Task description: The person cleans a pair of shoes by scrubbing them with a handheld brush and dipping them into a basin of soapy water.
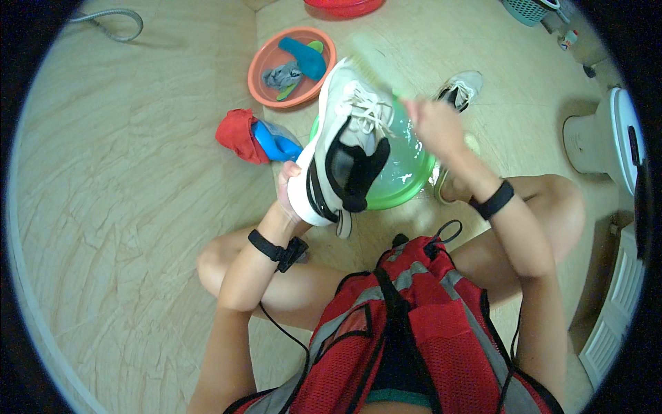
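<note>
My left hand (286,185) grips a white and black sneaker (333,131) by the heel end of its sole, toe pointing away from me. The shoe is tilted, its laces and black collar facing up. In my right hand (439,127) is the handle of a pale scrub brush (371,63), smeared by motion, near the toe. Whether the bristles touch the shoe I cannot tell. Beneath the sneaker stands a green-rimmed basin (400,202) of water, partly hidden. A matching sneaker (467,85) lies on the floor beyond my right hand.
An orange basin (258,91) holds blue and grey cloths and something green. Beside it lie a red cloth (239,136) and a blue item (274,142). A red basin (345,8) and teal basket (529,12) stand far off. A white toilet (588,141) is at right.
</note>
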`<state>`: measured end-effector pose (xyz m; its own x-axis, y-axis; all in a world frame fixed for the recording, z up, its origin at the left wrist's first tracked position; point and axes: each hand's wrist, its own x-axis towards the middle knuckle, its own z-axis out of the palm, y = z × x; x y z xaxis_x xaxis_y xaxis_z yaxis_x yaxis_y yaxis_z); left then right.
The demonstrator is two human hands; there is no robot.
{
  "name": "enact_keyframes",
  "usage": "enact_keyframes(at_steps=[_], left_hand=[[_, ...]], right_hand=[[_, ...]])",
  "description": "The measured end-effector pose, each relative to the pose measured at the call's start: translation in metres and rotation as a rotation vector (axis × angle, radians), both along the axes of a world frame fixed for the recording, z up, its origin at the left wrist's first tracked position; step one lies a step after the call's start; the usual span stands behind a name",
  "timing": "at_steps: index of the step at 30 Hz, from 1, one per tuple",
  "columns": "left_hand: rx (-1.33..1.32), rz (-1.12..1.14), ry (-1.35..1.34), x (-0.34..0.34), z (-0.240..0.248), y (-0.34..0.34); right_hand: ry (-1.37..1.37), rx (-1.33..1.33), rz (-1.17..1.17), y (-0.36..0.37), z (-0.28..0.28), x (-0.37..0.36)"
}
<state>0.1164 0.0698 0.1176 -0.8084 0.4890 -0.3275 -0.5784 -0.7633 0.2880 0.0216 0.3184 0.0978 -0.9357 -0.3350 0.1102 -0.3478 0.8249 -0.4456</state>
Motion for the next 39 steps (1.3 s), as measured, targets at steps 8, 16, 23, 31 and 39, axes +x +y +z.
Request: enact_keyframes(at_steps=[8,16,23,31,39], left_hand=[[-0.507,-0.108,-0.031,-0.001,-0.008,-0.016],[-0.831,-0.099,-0.036,0.004,-0.019,-0.016],[-0.961,-0.202,0.068,-0.007,-0.011,-0.012],[-1.882,-0.361,0.709,-0.03,-0.08,-0.01],[-2.104,-0.449,0.847,-0.045,-0.16,0.008]], right_hand=[[-0.138,0.015,0.035,0.004,0.005,-0.007],[-0.185,0.075,0.049,-0.01,0.001,0.009],[-0.138,0.057,-0.037,-0.001,-0.013,0.003],[-0.128,-0.3,-0.244,0.045,0.031,-0.014],[-0.657,-1.658,-0.028,0.099,0.131,0.008]])
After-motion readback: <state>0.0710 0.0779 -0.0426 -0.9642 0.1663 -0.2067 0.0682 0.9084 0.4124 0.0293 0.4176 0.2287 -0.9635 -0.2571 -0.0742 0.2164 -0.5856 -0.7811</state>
